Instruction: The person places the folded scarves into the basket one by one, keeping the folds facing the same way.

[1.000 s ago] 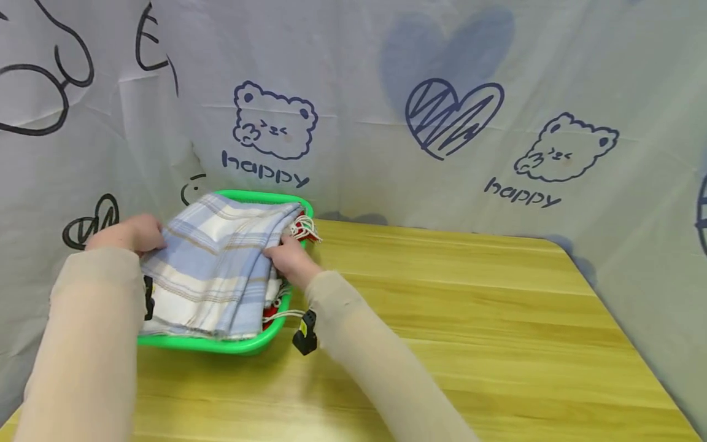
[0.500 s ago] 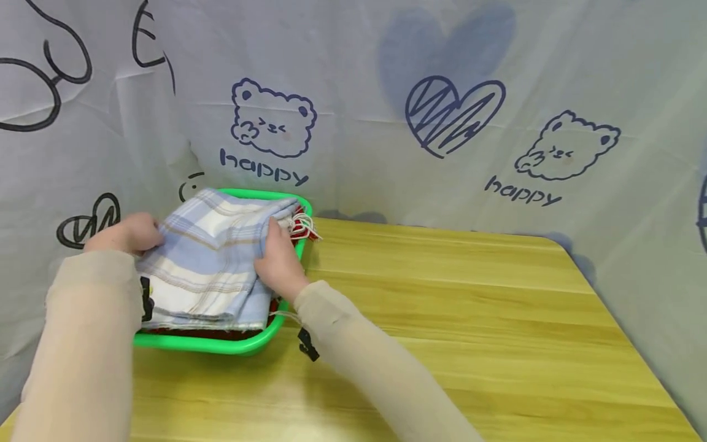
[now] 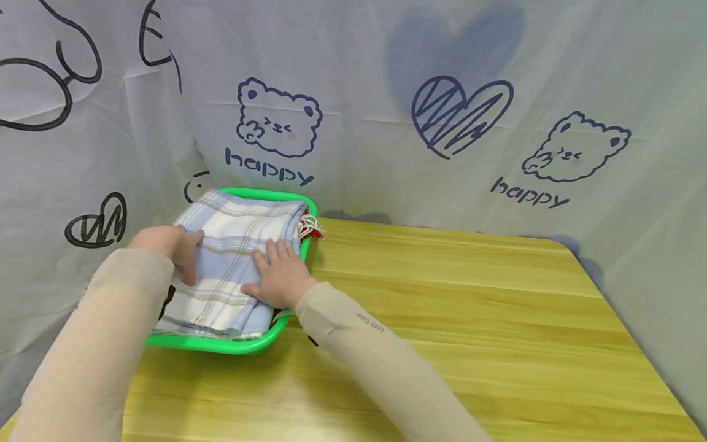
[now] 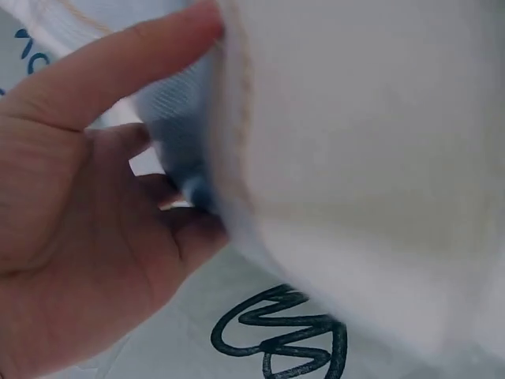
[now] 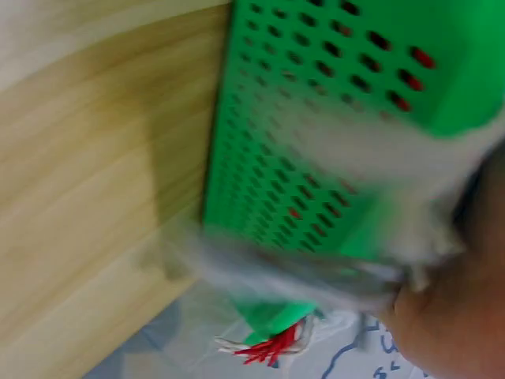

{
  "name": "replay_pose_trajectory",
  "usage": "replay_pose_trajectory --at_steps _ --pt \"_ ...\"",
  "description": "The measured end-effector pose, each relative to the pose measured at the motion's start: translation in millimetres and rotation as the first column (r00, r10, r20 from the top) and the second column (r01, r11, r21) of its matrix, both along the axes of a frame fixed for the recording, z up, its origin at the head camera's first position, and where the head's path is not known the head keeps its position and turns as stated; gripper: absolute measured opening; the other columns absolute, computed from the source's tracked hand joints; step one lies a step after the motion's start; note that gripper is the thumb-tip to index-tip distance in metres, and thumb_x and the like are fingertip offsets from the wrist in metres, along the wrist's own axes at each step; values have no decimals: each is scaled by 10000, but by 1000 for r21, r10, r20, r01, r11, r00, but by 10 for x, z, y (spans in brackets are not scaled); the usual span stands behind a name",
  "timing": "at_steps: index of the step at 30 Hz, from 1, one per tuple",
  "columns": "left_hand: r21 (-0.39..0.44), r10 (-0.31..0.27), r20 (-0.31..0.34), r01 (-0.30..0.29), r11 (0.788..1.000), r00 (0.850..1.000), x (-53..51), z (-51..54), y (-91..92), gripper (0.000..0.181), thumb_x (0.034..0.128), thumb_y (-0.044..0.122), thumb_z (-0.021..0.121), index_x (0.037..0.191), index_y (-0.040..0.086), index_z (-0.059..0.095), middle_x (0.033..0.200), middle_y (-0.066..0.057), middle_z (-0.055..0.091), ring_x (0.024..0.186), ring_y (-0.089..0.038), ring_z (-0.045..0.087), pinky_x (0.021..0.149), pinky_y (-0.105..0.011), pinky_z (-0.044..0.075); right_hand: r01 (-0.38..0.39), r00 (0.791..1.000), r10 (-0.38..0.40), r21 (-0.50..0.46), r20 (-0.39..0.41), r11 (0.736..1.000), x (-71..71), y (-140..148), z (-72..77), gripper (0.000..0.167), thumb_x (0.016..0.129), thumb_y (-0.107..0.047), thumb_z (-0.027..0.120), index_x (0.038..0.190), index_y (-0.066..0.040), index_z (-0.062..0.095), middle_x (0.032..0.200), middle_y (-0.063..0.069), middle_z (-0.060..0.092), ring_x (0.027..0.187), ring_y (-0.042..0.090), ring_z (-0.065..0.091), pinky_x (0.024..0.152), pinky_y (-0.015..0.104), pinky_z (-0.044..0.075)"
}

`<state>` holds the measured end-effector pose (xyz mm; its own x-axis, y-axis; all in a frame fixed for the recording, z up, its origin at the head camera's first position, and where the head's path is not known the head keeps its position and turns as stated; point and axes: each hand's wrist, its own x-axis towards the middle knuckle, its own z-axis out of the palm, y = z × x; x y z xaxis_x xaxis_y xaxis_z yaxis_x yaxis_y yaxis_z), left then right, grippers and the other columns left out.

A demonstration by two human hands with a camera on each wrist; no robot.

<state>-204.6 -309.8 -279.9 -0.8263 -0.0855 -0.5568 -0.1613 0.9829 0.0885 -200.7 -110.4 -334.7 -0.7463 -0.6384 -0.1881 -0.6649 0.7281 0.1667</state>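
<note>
A folded blue-and-white plaid cloth [image 3: 223, 261] with thin tan stripes and a frayed near edge lies in a green plastic basket [image 3: 229, 345]. My left hand [image 3: 172, 245] rests at the cloth's left side with thumb and fingers spread apart. In the left wrist view, my left hand's thumb and fingers [image 4: 170, 47] touch the cloth. On the cloth's right side, my right hand [image 3: 280, 279] lies flat with fingers spread. Red fabric with white tassels [image 3: 310, 228] sticks out at the basket's back right corner, mostly hidden beneath the cloth. The right wrist view is blurred.
The basket stands at the left of a wooden table [image 3: 469, 325], close to the back. A pale curtain [image 3: 364, 73] with drawn bears and hearts hangs behind and along both sides. Holes cover the basket's side wall [image 5: 272, 150].
Both hands have let go of the cloth's sides. My left hand has moved right onto the cloth. My right hand has turned flat and spread its fingers. The cloth now lies flatter.
</note>
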Motion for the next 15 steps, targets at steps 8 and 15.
replay_pose_trajectory --at_steps 8,15 --pt "-43 -64 -2 64 997 998 14 -170 -21 1091 705 302 796 1474 7 81 1456 -376 46 1319 -584 107 1019 -642 275 2 1000 -2 38 16 999 -8 4 -149 724 939 -631 212 1513 -199 121 1576 86 116 1455 210 136 1173 293 162" --pt "-2 -59 -25 59 998 998 35 -240 4 1081 708 224 778 1450 -62 46 1415 -441 -16 1305 -612 63 1041 -654 236 -67 993 75 -79 91 995 -112 87 -178 723 952 -597 266 1510 -156 139 1574 87 128 1455 211 138 1175 293 156"
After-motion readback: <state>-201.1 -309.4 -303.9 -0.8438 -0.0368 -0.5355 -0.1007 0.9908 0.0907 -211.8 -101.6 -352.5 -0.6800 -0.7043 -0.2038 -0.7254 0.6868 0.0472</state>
